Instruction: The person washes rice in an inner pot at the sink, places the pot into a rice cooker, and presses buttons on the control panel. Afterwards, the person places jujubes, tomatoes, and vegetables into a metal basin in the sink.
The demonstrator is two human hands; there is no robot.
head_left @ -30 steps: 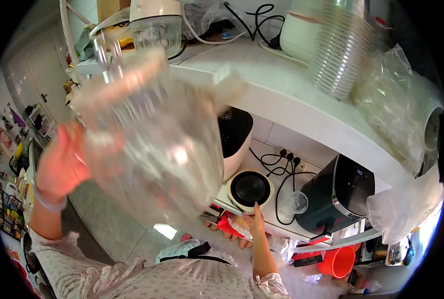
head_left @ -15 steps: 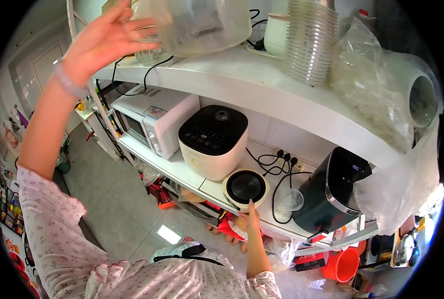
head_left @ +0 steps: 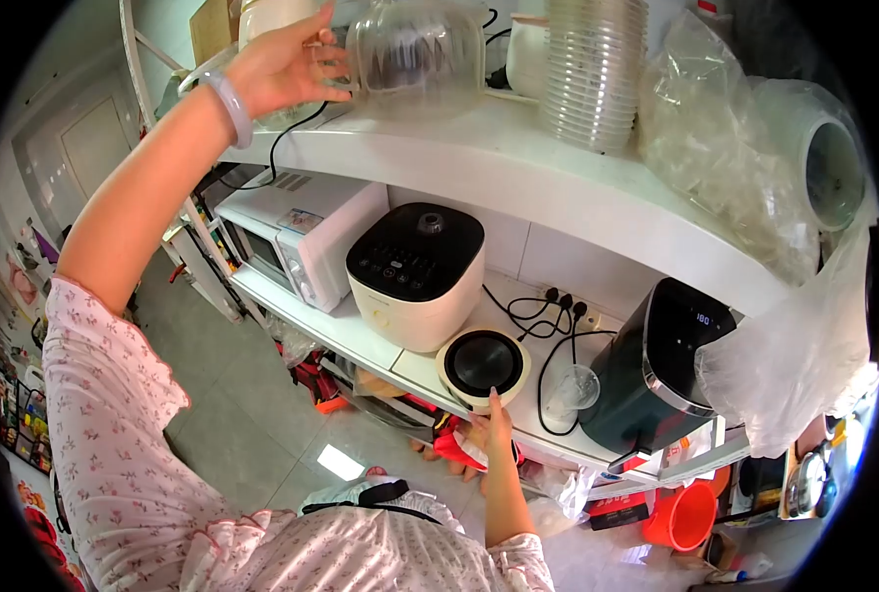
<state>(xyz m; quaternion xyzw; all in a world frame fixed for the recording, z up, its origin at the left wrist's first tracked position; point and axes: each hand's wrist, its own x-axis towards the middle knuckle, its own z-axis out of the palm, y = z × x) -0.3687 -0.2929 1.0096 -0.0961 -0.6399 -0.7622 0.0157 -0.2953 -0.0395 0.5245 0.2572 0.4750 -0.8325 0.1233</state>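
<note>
My left hand (head_left: 287, 64) is raised at the upper shelf, fingers apart and holding nothing. Its fingertips are close to the side of a large clear container (head_left: 420, 64) on that shelf; whether they touch it I cannot tell. Lower down, my right hand (head_left: 494, 422) has its thumb on the front rim of a round cream base with a black top (head_left: 484, 363), its other fingers curled at the front edge, partly hidden. The base sits on the lower shelf, just in front of a cream rice cooker (head_left: 418, 311) with a black lid.
A white microwave (head_left: 306, 237) stands left of the cooker. A dark green air fryer (head_left: 647, 380) showing 180 is at right, beside a small clear cup (head_left: 576, 388) and black cables. Stacked clear cups (head_left: 595, 74) and plastic bags (head_left: 721, 148) occupy the upper shelf (head_left: 518, 148).
The large clear container has gone from close above the shelf's front to farther back on the shelf. My left hand has moved right and slightly down. My right hand stays at the base.
</note>
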